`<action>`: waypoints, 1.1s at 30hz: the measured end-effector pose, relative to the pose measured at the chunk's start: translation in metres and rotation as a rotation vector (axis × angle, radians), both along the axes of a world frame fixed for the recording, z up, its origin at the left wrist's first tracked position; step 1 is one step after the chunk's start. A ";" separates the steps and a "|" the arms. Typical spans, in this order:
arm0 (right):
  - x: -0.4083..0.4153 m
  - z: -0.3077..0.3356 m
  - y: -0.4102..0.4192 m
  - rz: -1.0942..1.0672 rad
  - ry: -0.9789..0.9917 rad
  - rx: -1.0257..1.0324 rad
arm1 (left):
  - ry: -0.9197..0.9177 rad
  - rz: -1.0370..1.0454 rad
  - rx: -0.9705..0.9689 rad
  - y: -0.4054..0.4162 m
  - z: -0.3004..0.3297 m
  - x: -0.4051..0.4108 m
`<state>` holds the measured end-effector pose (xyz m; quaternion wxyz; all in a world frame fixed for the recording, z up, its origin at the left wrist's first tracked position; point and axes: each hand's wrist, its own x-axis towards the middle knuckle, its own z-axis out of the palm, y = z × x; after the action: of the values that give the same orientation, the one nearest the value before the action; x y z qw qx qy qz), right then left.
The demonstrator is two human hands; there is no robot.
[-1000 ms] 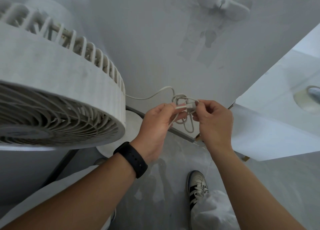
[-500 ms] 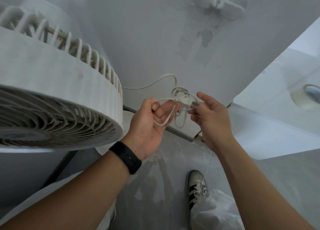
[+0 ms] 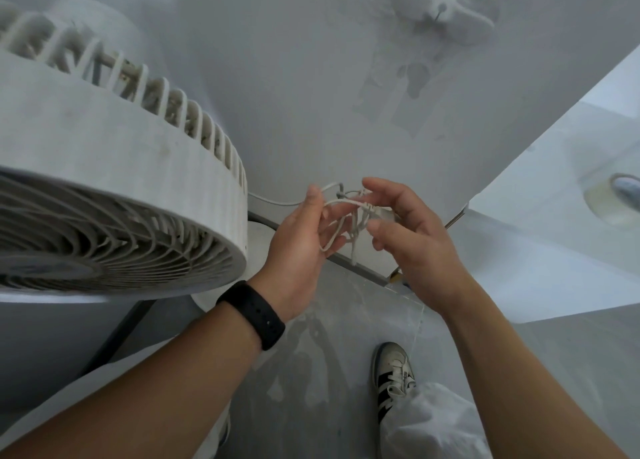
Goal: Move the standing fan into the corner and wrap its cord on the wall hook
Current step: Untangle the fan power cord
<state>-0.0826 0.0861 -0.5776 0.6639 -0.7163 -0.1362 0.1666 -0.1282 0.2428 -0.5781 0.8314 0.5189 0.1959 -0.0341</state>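
A: Where is the thin white power cord (image 3: 341, 202) at this moment?

B: It is in the middle of the view, between the two hands, in front of the pale grey wall (image 3: 294, 78). It is gathered in several small loops that hang down a little. One strand runs left from the loops toward the big round white plastic fan (image 3: 114, 195).

A: How does the left hand (image 3: 301, 247) hold it?

B: The palm is turned inward and the fingers are half curled. A loop of the cord passes over the fingers and the thumb tip touches the strand at the top. The grip looks loose.

A: And the right hand (image 3: 412, 247)?

B: Its fingers are spread and only lightly bent. The fingertips are at the bundle of loops, but I cannot tell whether they pinch it or only touch it.

A: Where does the fan stand?

B: At the left, close to the wall, with its grille facing the camera. Its round white base is partly visible under the head.

A: What else is around?

B: A white wall hook (image 3: 441, 8) is fixed high on the wall, far above the hands. The left wrist has a black band (image 3: 252, 315). Near the bottom, a white shoe with black stripes (image 3: 393, 375) stands on the grey floor. At the right there is a white table surface (image 3: 554, 237) with a roll of clear tape (image 3: 613, 199) on it.
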 end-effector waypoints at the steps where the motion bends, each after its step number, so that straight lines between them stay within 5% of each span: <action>1: 0.001 -0.002 0.001 -0.032 0.008 0.021 | -0.013 -0.012 0.051 0.000 -0.003 0.000; 4: 0.006 -0.007 0.001 -0.233 -0.025 0.016 | -0.029 -0.067 0.203 -0.001 -0.008 0.000; 7: 0.011 0.001 -0.001 -0.371 0.065 0.251 | -0.105 -0.190 0.444 -0.004 -0.009 -0.005; 12: 0.017 0.009 -0.015 -0.521 0.141 0.427 | -0.124 -0.014 0.594 0.000 -0.023 -0.004; 15: 0.018 0.002 -0.022 -0.648 -0.021 -0.022 | -0.109 0.083 0.595 0.005 -0.024 -0.001; 18: 0.013 -0.005 -0.020 -0.407 -0.159 -0.630 | -0.148 0.075 0.625 0.004 -0.023 -0.001; 20: 0.008 -0.006 -0.016 -0.229 -0.204 -0.851 | -0.221 0.046 0.696 0.004 -0.024 -0.001; 25: 0.001 0.012 -0.008 -0.049 -0.054 -0.380 | -0.274 -0.008 0.825 0.004 -0.032 -0.002; 33: -0.001 0.002 -0.003 0.024 -0.050 -0.382 | -0.123 -0.025 0.566 0.004 -0.028 0.000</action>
<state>-0.0836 0.0836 -0.5752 0.5103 -0.8314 -0.1269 0.1795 -0.1286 0.2465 -0.6065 0.6632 0.7339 0.1404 0.0433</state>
